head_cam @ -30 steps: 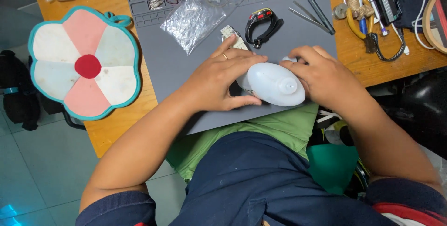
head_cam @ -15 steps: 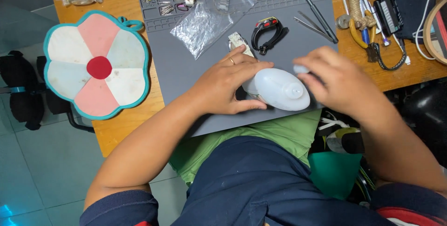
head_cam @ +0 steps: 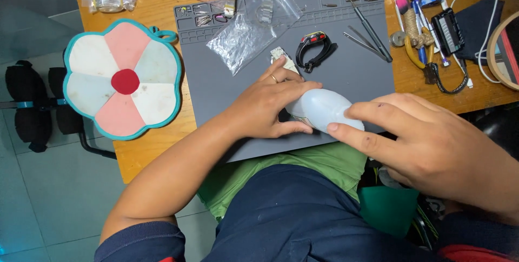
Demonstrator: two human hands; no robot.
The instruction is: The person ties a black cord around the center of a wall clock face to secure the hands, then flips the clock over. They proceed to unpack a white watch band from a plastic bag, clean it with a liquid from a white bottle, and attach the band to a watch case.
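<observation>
The white egg-shaped shell (head_cam: 323,109) lies at the near edge of the grey work mat (head_cam: 216,89), which overhangs the near edge of the wooden tabletop (head_cam: 157,148) above the person's lap. Open mat stays free to the left of the hands; toward the far side it is crowded.

One clear plastic bag (head_cam: 251,27), one black and red wristband (head_cam: 315,50), two thin metal tools (head_cam: 367,32) and one flower-shaped pad (head_cam: 123,78) lie around.

The left hand (head_cam: 267,105) closes its grip around the shell's left end, thumb under the near side, fingers over the top. The right hand (head_cam: 432,143) has a loose, half-open grip, its fingertips (head_cam: 338,128) touching the shell's right end without enclosing it.
</observation>
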